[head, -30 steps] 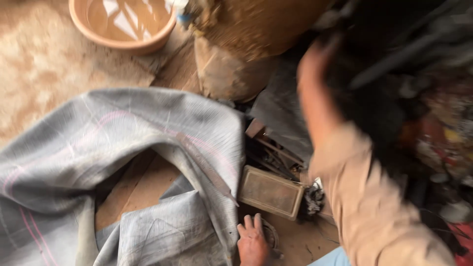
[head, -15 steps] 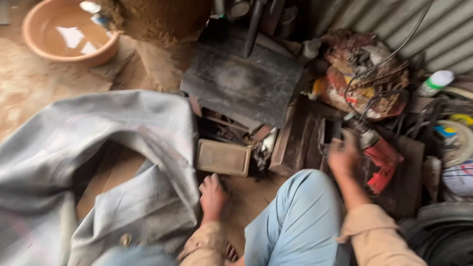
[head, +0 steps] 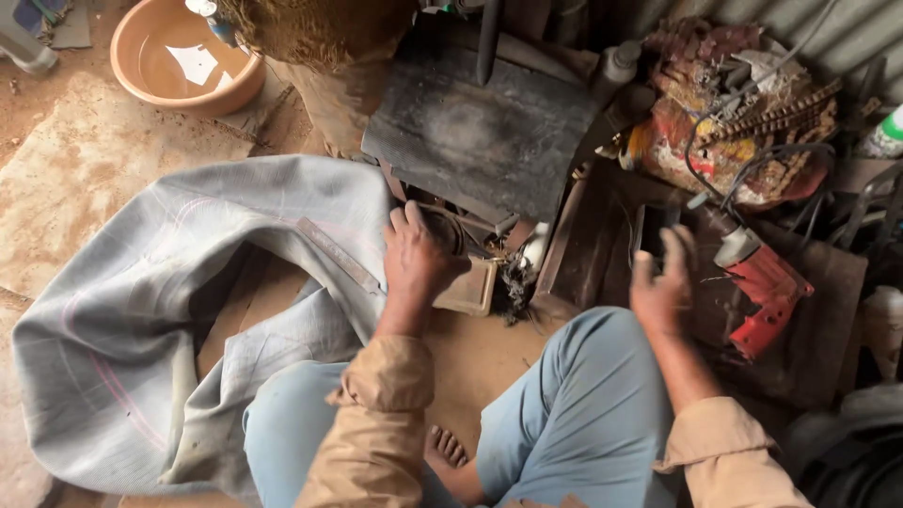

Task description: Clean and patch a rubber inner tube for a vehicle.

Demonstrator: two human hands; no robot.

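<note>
My left hand (head: 416, 256) rests palm down on a small rusty metal tray (head: 467, 287) on the ground, fingers spread over its upper edge. My right hand (head: 663, 282) hovers with its fingers apart and nothing in it, just left of a red power drill (head: 757, 277) lying on a dark board. A large grey rubber inner tube (head: 179, 282) lies crumpled to the left, touching my left knee. My bare foot (head: 447, 450) shows between my blue trouser legs.
A dark metal plate (head: 480, 127) stands behind the tray. An orange basin (head: 183, 56) with water sits at the top left. A heap of cables, chain and colourful scrap (head: 743, 122) lies at the back right against corrugated sheet.
My left hand has come forward from beside my foot onto the metal tray. My right hand came down from high in the view to beside the drill. The view has shifted right.
</note>
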